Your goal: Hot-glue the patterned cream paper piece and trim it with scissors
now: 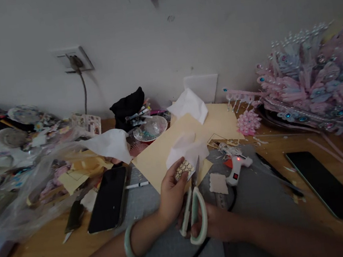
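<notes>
My left hand (173, 191) pinches a small piece of patterned paper (184, 169), whose cream, scale-like shapes are outlined in dark lines. A pair of scissors (197, 215) with pale green and white handles is in my right hand (212, 222), fingers through the loops. The blades point up and away from me, at the right edge of the patterned piece; whether they touch it I cannot tell. Behind both hands lie crumpled white paper (174, 151) and a large cream sheet (150, 160).
A grey cutting mat (260, 213) covers the middle of the wooden table. To the right are a glue gun (238, 169) with a lit red light, a craft knife (277, 172) and a dark tablet (325, 184). A phone (108, 201) lies left; pink beaded headpieces (312, 82) fill the right back.
</notes>
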A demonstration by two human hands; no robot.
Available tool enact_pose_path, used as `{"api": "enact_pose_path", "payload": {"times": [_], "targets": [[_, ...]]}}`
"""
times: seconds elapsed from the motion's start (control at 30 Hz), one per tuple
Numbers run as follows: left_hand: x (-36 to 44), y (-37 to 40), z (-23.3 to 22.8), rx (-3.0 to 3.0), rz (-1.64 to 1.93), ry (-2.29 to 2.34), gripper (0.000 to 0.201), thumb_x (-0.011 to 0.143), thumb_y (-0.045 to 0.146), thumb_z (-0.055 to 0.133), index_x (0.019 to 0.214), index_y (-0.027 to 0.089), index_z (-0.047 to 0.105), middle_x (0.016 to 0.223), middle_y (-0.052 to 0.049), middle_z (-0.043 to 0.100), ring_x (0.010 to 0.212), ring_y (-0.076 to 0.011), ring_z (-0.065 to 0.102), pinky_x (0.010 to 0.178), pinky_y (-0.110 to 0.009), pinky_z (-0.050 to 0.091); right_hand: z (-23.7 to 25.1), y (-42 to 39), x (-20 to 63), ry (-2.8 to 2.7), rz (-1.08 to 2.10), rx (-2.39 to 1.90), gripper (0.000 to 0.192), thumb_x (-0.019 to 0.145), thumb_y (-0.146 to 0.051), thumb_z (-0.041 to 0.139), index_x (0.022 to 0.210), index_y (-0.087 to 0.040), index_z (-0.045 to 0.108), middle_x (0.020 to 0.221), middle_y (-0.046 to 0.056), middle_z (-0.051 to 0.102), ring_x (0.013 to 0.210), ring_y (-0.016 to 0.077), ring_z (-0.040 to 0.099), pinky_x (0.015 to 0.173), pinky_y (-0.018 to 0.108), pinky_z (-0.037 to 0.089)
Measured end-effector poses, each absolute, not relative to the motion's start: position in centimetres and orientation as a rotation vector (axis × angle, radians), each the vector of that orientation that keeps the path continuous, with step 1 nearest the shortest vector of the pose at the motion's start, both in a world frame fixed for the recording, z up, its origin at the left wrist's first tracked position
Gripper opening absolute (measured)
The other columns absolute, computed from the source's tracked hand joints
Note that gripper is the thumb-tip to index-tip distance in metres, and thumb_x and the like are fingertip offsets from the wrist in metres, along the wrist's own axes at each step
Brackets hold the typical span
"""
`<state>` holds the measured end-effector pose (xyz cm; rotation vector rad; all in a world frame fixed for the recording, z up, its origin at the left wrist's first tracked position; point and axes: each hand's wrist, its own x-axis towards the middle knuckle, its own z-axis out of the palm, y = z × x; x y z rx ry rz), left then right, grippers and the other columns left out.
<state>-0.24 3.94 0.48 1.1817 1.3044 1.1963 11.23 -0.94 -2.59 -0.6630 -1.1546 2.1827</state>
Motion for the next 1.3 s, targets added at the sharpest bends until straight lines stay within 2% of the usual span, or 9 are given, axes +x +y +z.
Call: {"api": "enact_pose_path", "payload": {"times": [0.13, 0.27, 0.47, 0.6, 0.7, 0.87, 1.07, 1.3], "targets": [[-0.2, 4.0, 0.5, 1.174, 1.195, 1.305, 0.040, 0.073, 0.029, 0.055, 0.111, 0.019, 0.056, 0.119, -0.006, 0.057, 0.111, -0.0187, 0.050, 0.098, -0.031, 0.033, -2.6, -1.0, 11.2, -1.118, 2.209, -0.644, 0.035, 0.063, -0.026, 0.072, 0.088, -0.017, 0.048, 0.082, 0.000, 0.058, 0.072, 0.0100, 0.055, 0.069, 0.027, 0.043], [-0.2, 4.0, 0.4, 1.157, 1.196, 1.290, 0.041, 0.072, 0.030, 0.056, 0.112, 0.019, 0.055, 0.119, -0.006, 0.057, 0.111, -0.0195, 0.049, 0.097, -0.032, 0.034, -1.7, -0.9, 11.2, -1.120, 2.194, -0.718, 0.036, 0.062, -0.026, 0.073, 0.087, -0.017, 0.049, 0.080, 0.000, 0.059, 0.072, 0.0113, 0.056, 0.068, 0.028, 0.043], [-0.6, 4.9, -0.2, 1.137, 1.224, 1.279, 0.041, 0.070, 0.029, 0.057, 0.110, 0.018, 0.056, 0.119, -0.006, 0.057, 0.111, -0.0194, 0.049, 0.095, -0.031, 0.035, -0.9, -0.8, 11.3, -0.974, 2.189, -0.706, 0.043, 0.060, -0.036, 0.073, 0.092, -0.017, 0.050, 0.074, 0.000, 0.059, 0.060, 0.0119, 0.056, 0.061, 0.030, 0.042], [-1.7, 6.7, -0.5, 1.065, 1.228, 1.225, 0.049, 0.069, 0.031, 0.057, 0.115, 0.016, 0.052, 0.114, -0.008, 0.059, 0.095, -0.0198, 0.058, 0.082, -0.032, 0.045, -1.5, -0.2, 12.1, -0.787, 2.197, -0.584, 0.052, 0.066, -0.050, 0.064, 0.106, -0.019, 0.049, 0.073, -0.001, 0.054, 0.059, 0.0126, 0.056, 0.064, 0.034, 0.044], [-3.0, 8.3, -0.5, 1.080, 1.138, 1.243, 0.050, 0.067, 0.031, 0.058, 0.115, 0.017, 0.053, 0.103, -0.007, 0.064, 0.081, -0.0192, 0.061, 0.073, -0.032, 0.047, -1.4, 0.4, 13.1, -0.734, 2.264, -0.461, 0.061, 0.063, -0.062, 0.058, 0.106, -0.019, 0.051, 0.073, -0.001, 0.052, 0.059, 0.0120, 0.053, 0.065, 0.038, 0.044], [-4.3, 9.7, -0.6, 1.173, 1.177, 1.186, 0.045, 0.064, 0.026, 0.061, 0.107, 0.016, 0.060, 0.107, -0.008, 0.063, 0.092, -0.0212, 0.059, 0.085, -0.034, 0.041, -0.5, 0.8, 13.8, -0.746, 2.303, -0.478, 0.056, 0.071, -0.063, 0.049, 0.104, -0.018, 0.054, 0.072, -0.002, 0.047, 0.057, 0.0089, 0.047, 0.071, 0.038, 0.041], [-3.9, 9.3, -0.2, 1.207, 1.174, 1.233, 0.043, 0.065, 0.028, 0.060, 0.106, 0.016, 0.059, 0.111, -0.007, 0.061, 0.098, -0.0218, 0.056, 0.088, -0.034, 0.039, -0.9, 0.7, 13.8, -0.763, 2.361, -0.454, 0.056, 0.072, -0.060, 0.051, 0.111, -0.020, 0.052, 0.073, -0.001, 0.046, 0.058, 0.0102, 0.046, 0.068, 0.042, 0.043], [-3.4, 8.8, 0.2, 1.315, 1.234, 1.302, 0.038, 0.066, 0.030, 0.062, 0.101, 0.017, 0.060, 0.110, -0.007, 0.062, 0.106, -0.0214, 0.052, 0.094, -0.033, 0.034, -0.5, 0.5, 13.5, -0.794, 2.306, -0.430, 0.050, 0.071, -0.052, 0.058, 0.110, -0.020, 0.053, 0.072, -0.002, 0.046, 0.058, 0.0100, 0.047, 0.071, 0.042, 0.042]]}}
